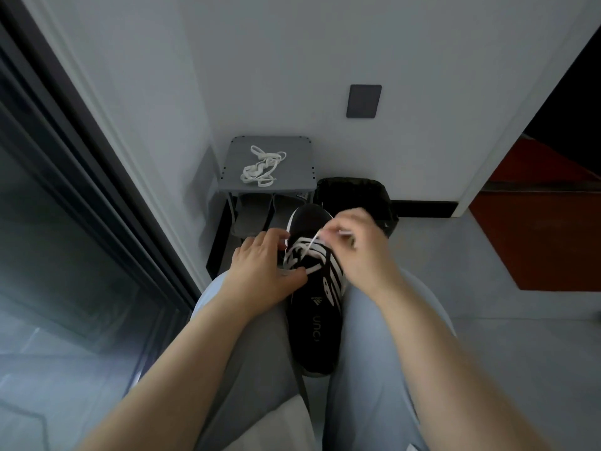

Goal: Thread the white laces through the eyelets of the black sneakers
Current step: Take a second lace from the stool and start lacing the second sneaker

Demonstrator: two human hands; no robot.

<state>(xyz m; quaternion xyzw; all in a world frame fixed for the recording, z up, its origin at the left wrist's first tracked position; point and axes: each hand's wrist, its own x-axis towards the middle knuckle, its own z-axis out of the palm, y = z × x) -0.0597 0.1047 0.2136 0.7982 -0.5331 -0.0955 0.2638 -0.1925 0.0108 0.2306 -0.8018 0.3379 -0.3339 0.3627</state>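
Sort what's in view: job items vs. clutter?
Job:
- black sneaker on the lap, held by left hand
- white lace in it, pinched by right hand
- spare lace on the grey rack

Lying about:
- grey slippers under the rack
- black bin
- dark wall plate

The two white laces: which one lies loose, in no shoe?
The lace heaped on the grey rack. The other lace crosses the sneaker, its end pinched by the right hand.

Dim, cool, even light; soft shadows; wide-angle bending at edges; slight motion blur on right hand (pixel 359 245).
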